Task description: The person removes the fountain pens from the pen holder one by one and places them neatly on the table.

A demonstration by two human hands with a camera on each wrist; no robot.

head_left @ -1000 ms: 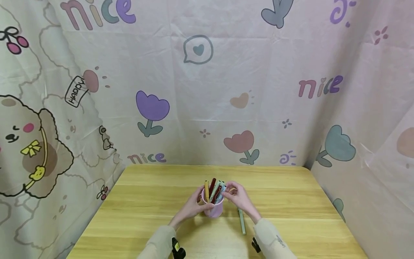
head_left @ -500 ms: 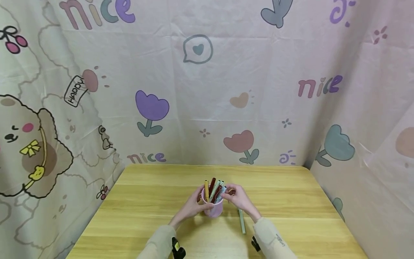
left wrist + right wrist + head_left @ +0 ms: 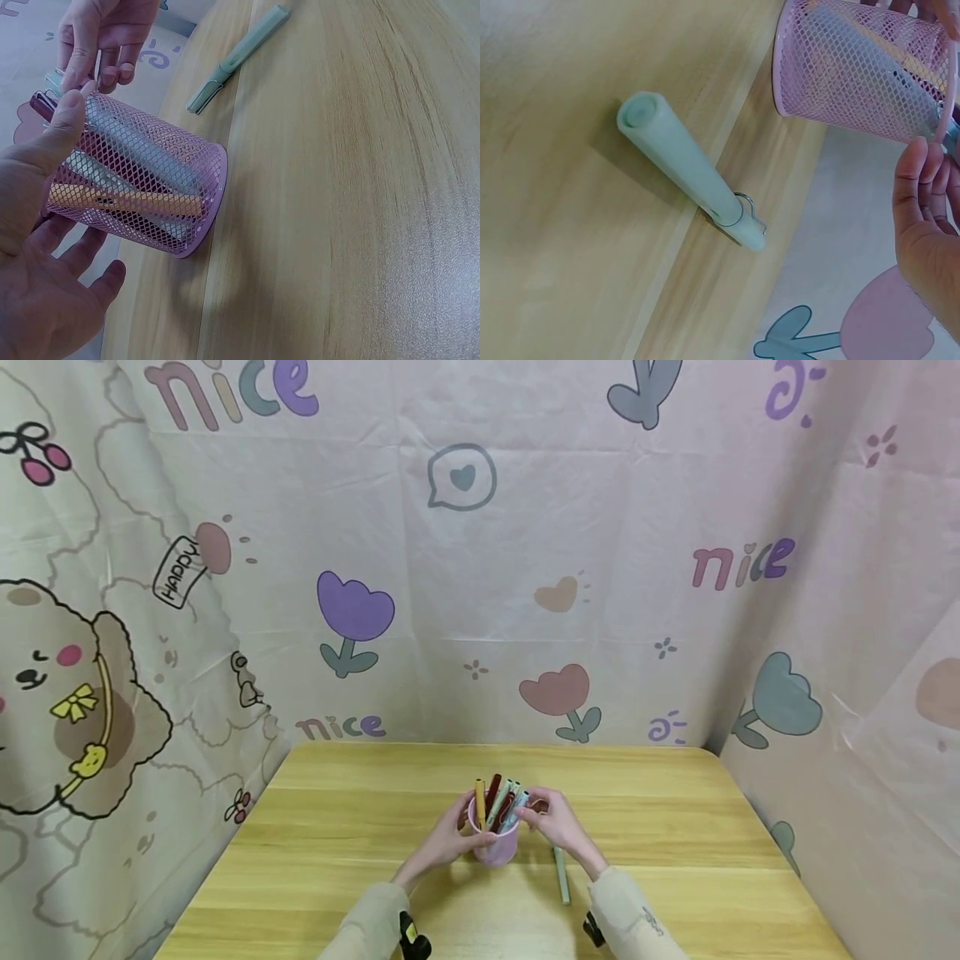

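A pink mesh pen holder stands on the table with several pens in it. My left hand grips its side near the rim, thumb in front and fingers around the far side. A yellow pen, a dark red pen and a light blue pen stick out of the top. At the right side of the rim my right hand pinches the light blue pen near its top end. To the right lies a pale green pen with a metal clip, apart from both hands.
The wooden table reaches back to a patterned cloth backdrop. More cloth hangs at the left and right sides. In the head view the green pen lies under and in front of the right wrist.
The light blue pen's top and my right fingertips have shifted slightly to the right. My left hand and the pen holder stay in place. The head view has tilted a little.
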